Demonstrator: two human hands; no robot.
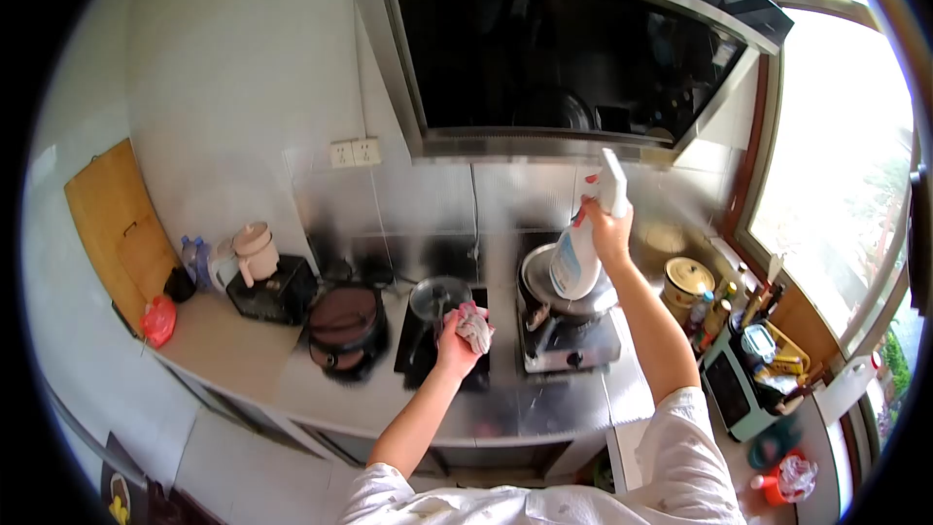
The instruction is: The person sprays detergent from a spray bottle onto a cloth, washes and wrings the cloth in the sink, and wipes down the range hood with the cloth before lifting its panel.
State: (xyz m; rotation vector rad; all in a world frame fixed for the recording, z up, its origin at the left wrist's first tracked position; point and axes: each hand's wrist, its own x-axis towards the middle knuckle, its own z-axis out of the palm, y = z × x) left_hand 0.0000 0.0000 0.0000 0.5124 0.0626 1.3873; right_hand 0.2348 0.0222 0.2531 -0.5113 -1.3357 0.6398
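Observation:
My right hand (609,230) grips a white spray bottle (576,267) by its neck, the nozzle end up. The bottle is held above a silver pan (540,272) on the gas stove (571,345). In my left hand (455,346) is a crumpled cloth (473,328), pale with reddish patches, with the fingers closed round it. That hand is over a black cooktop (418,360), close to a small pan with a clear lid (439,297).
A range hood (573,58) overhangs the stove. To the left stand a dark round cooker (345,329), a black box-shaped appliance (274,290) and a pink pot (255,253). Several bottles (714,319) and a utensil-topped appliance (743,384) line the window side at right.

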